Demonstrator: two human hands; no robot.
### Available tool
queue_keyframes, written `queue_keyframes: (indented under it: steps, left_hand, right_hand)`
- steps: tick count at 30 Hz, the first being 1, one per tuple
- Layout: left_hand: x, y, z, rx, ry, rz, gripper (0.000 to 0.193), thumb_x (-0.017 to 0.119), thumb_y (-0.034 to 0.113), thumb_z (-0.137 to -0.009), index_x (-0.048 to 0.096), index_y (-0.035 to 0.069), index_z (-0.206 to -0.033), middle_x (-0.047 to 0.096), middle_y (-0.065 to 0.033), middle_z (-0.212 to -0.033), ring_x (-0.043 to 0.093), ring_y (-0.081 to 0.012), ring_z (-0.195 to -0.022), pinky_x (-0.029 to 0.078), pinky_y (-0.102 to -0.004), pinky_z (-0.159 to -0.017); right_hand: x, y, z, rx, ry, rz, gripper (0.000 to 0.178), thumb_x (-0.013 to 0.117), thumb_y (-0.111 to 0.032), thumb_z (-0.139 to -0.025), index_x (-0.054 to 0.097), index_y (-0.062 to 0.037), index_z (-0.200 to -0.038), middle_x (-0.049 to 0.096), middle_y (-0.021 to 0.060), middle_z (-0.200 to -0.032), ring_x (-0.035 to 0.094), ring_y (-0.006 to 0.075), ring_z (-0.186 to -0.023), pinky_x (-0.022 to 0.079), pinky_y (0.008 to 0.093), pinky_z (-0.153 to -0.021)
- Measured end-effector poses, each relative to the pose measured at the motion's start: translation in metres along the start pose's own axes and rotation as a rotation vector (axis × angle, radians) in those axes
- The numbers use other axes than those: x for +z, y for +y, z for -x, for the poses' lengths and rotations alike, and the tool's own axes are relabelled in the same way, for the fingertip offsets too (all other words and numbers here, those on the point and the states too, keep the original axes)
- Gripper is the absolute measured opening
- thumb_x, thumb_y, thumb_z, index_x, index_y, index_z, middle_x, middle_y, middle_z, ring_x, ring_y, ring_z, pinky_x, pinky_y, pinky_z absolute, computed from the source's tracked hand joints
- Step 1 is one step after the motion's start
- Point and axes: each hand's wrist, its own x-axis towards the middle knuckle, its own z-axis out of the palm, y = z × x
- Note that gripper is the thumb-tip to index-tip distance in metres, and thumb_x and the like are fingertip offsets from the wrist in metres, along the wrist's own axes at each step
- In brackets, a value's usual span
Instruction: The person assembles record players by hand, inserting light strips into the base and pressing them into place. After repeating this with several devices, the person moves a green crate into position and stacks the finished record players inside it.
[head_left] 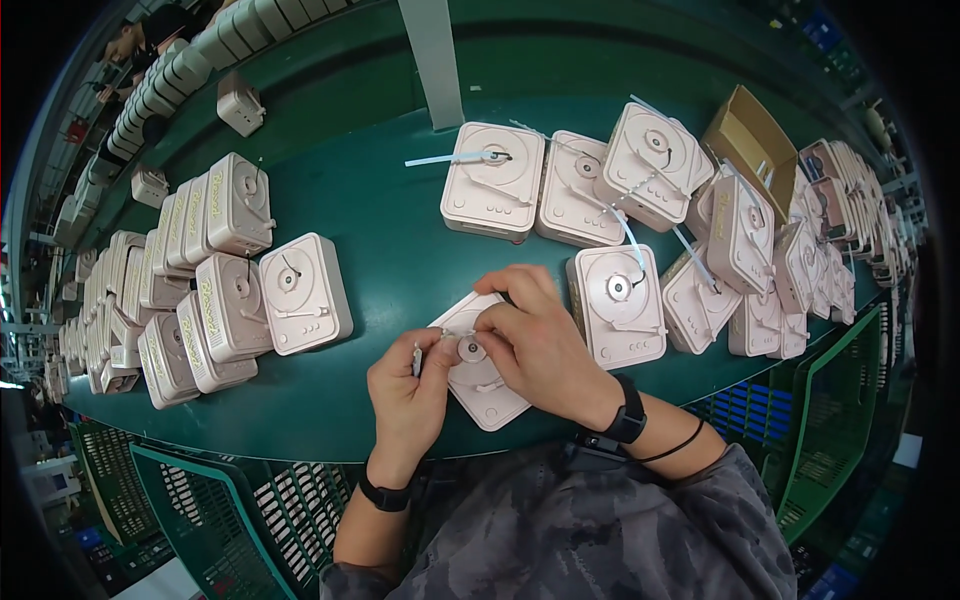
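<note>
Both hands meet over a pale pink record-player-shaped box, which lies tilted on the green table directly beneath them. The left hand is curled at the box's left edge, a small grey piece held in its bent fingers; what the piece is cannot be made out. Its thumb reaches toward the round disc on the box's face. The right hand comes over the box from the other side, its thumb and forefinger bent close together at the disc; whether they pinch anything there, I cannot tell.

Just right of the right hand lies a similar box with a pale strip rising from its disc. Beyond the hands stands another box, a whitish strip sticking out to its left. Farther right and beyond them, an open cardboard box stands behind more pink boxes. Left of the left hand, a single box lies beside packed rows of others. Green crates sit below the table's edge, nearer the body than the hands. A co-worker shows well beyond the hands, far to the left.
</note>
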Motion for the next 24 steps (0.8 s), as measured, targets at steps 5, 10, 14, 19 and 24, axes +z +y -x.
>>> queue_keyframes:
  steps: [5,10,14,19,24]
  left_hand:
    - [0.002,-0.009,-0.005,0.116,-0.021,-0.086,0.011,0.068,0.004,-0.096,0.070,-0.003,-0.105,0.072,-0.0074,-0.084,0.063,-0.0091,-0.072,0.051,-0.0243,-0.066]
    - [-0.005,0.000,-0.011,0.052,-0.105,-0.021,0.012,0.064,0.005,-0.099,0.069,-0.003,-0.108,0.066,-0.0013,-0.079,0.056,-0.0077,-0.071,0.047,-0.0230,-0.067]
    - [-0.009,0.006,-0.013,0.045,-0.148,-0.099,0.012,0.062,0.004,-0.100,0.070,-0.003,-0.106,0.065,-0.0013,-0.079,0.056,-0.0069,-0.072,0.047,-0.0231,-0.066]
    - [-0.022,0.014,-0.023,0.029,-0.261,-0.264,0.012,0.068,0.004,-0.094,0.071,-0.001,-0.104,0.070,-0.0134,-0.084,0.064,-0.0152,-0.068,0.051,-0.0277,-0.065]
    - [-0.022,0.023,-0.030,0.132,-0.334,-0.366,0.013,0.068,0.004,-0.092,0.071,0.000,-0.104,0.071,-0.0171,-0.088,0.069,-0.0252,-0.072,0.053,-0.0323,-0.067]
  right_hand:
    - [0.006,0.003,0.009,0.013,0.024,-0.101,0.017,0.071,0.003,-0.080,0.064,-0.0001,-0.095,0.063,0.0122,-0.106,0.058,0.0345,-0.106,0.048,0.0423,-0.091]
    - [0.001,0.008,0.009,0.025,0.013,-0.102,0.016,0.070,0.001,-0.082,0.064,-0.0016,-0.096,0.064,0.0115,-0.102,0.059,0.0334,-0.101,0.048,0.0404,-0.089]
    - [-0.011,0.007,0.000,-0.009,-0.078,-0.057,0.015,0.070,-0.002,-0.083,0.065,-0.0032,-0.097,0.063,0.0106,-0.099,0.059,0.0328,-0.100,0.048,0.0397,-0.087]
    - [-0.013,0.007,-0.002,-0.013,-0.181,-0.042,0.014,0.068,-0.003,-0.084,0.065,-0.0048,-0.098,0.060,0.0094,-0.094,0.057,0.0320,-0.101,0.046,0.0400,-0.086]
    - [-0.016,0.006,-0.009,-0.049,-0.221,0.036,0.015,0.065,-0.003,-0.082,0.065,-0.0049,-0.097,0.057,0.0089,-0.091,0.055,0.0311,-0.100,0.046,0.0397,-0.085]
